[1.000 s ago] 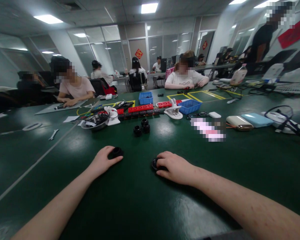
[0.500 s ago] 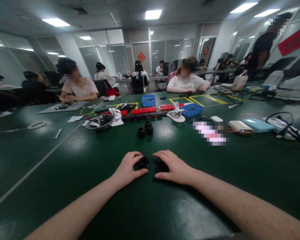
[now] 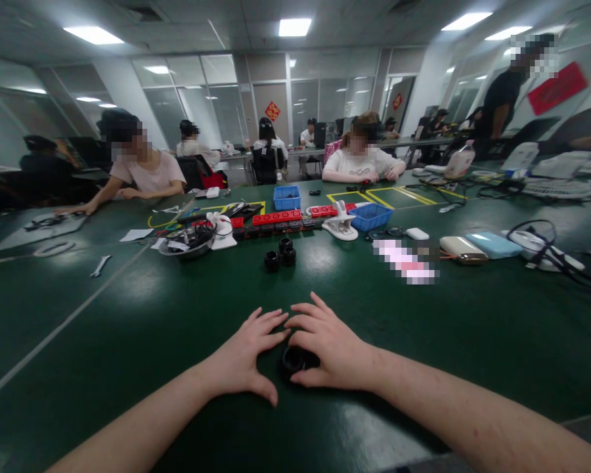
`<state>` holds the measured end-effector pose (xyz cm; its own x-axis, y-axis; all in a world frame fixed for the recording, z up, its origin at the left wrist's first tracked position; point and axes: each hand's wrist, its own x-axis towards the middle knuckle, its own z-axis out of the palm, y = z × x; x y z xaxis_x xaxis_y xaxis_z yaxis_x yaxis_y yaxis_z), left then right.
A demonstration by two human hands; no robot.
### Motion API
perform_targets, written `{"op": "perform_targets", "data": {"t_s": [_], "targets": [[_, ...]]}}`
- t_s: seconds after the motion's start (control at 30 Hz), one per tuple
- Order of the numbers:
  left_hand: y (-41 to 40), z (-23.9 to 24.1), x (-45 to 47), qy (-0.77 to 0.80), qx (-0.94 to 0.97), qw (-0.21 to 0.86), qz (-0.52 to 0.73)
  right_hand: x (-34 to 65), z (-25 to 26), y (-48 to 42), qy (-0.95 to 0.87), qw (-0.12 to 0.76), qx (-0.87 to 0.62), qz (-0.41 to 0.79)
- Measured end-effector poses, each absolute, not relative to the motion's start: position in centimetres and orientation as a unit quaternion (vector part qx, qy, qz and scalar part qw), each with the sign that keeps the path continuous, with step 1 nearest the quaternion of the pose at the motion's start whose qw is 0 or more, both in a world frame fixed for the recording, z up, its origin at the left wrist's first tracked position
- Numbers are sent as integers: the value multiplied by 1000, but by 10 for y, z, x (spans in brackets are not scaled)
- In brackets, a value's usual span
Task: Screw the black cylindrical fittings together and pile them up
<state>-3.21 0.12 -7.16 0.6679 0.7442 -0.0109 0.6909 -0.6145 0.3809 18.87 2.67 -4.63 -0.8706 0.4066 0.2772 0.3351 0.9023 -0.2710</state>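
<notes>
Black parts (image 3: 292, 360) lie between the hands (image 3: 237, 360), nearer the right (image 3: 339, 352).

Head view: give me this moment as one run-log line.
left hand: open, beside black part | right hand: curled over it, grip unclear | other black parts: three, grouped farther off on table

Flat tabletop (image 3: 217, 282): dark green, crossed at left by a pale straight line (image 3: 62, 326), with yellow rectangular outlines (image 3: 381, 199) at far right. Near centre: black round hollow part (image 3: 291, 360). Farther back: three black cylindrical parts (image 3: 287, 255), long red plastic strip (image 3: 277, 218), blue rectangular plastic bin (image 3: 287, 203). Right: light-blue rounded case (image 3: 495, 245). Far wall: red diamond-shaped poster (image 3: 272, 111), gold-patterned.
</notes>
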Motion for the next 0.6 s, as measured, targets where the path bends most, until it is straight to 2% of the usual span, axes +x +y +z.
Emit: {"op": "perform_targets", "data": {"t_s": [0.2,0.37,0.6], "targets": [[2,-75,-37,424,870,223,115,210,-40,-2,-959,133,-233,94],[-2,-71,-28,442,855,235,139,278,-46,0,-901,116,-414,65],[1,-75,-17,461,848,230,123,368,-50,78,-771,71,-632,35]]}}
